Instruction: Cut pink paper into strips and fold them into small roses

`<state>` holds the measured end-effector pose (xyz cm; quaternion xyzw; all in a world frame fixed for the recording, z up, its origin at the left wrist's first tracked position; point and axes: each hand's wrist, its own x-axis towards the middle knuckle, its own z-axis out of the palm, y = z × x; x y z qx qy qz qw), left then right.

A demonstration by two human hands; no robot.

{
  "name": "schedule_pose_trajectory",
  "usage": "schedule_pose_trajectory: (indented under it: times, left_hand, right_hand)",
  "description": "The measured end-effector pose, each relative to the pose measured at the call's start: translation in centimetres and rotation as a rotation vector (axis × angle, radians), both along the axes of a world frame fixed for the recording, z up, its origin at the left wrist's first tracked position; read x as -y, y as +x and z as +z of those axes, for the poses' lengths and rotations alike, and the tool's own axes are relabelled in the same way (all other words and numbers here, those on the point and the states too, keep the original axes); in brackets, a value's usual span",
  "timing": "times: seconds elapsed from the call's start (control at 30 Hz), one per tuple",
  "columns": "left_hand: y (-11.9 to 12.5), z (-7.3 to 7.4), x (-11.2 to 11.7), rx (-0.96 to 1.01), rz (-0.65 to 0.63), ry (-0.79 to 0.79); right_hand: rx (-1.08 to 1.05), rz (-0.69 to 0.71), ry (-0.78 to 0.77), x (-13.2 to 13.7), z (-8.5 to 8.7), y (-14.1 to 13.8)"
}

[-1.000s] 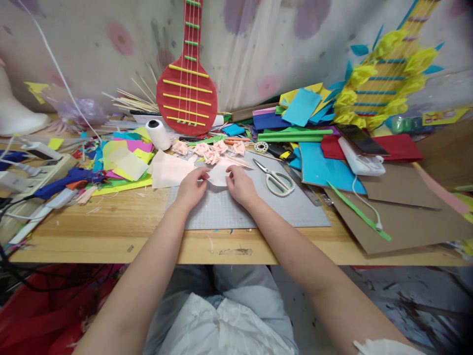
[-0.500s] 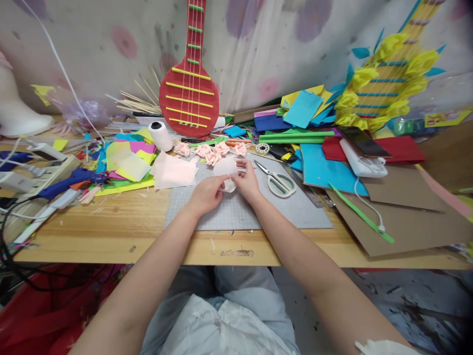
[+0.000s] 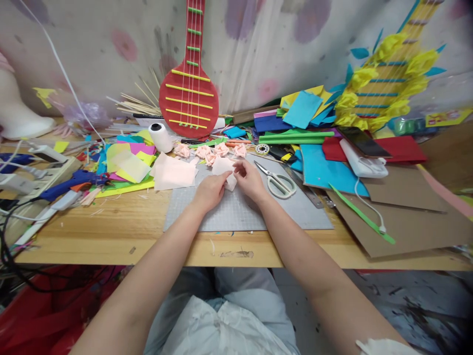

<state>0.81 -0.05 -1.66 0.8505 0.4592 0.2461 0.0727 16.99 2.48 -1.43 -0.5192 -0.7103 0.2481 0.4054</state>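
Note:
Over the grey cutting mat (image 3: 236, 217), a pale pink piece of paper (image 3: 222, 166) is pinched between my hands. My left hand (image 3: 211, 191) is closed on its lower left part, thumb and fingers together. At its right edge my right hand (image 3: 249, 178) has curled fingers gripping the paper. Just beyond the paper lie several pink crumpled paper flowers (image 3: 220, 149). A stack of pale pink paper sheets (image 3: 174, 171) sits left of my left hand. Scissors (image 3: 281, 183) with pale handles lie to the right of my right hand, apart from it.
A red paper lute (image 3: 189, 101) stands at the back, with a white thread spool (image 3: 160, 137) beside it. Blue glue guns (image 3: 79, 178) and a power strip (image 3: 25, 192) are left. Coloured sheets, a metal ruler (image 3: 306, 190), phone (image 3: 360, 140) and brown cardboard (image 3: 399, 227) lie right.
The paper has turned and bent between my hands. My left hand has shifted slightly right, and my right fingers have curled in more. Other things have stayed in place.

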Motion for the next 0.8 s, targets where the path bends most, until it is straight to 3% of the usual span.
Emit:
schedule_pose_trajectory:
  times: [0.13, 0.37, 0.6, 0.8]
  left_hand:
    - [-0.1, -0.3, -0.3, 0.126, 0.018, -0.068]
    - [-0.5, 0.1, -1.3, 0.34, 0.033, -0.208]
    - [-0.5, -0.1, -1.9, 0.307, 0.109, -0.21]
    - [-0.2, 0.0, -1.8, 0.288, 0.175, -0.205]
  right_hand:
    - [-0.016, 0.17, -0.129, 0.5, -0.1, 0.4]
    - [-0.029, 0.11, -0.146, 0.1, -1.0, 0.2]
    - [0.071, 0.224, -0.066, 0.5, -1.1, 0.1]
    - [0.098, 0.227, -0.075, 0.5, -1.1, 0.1]
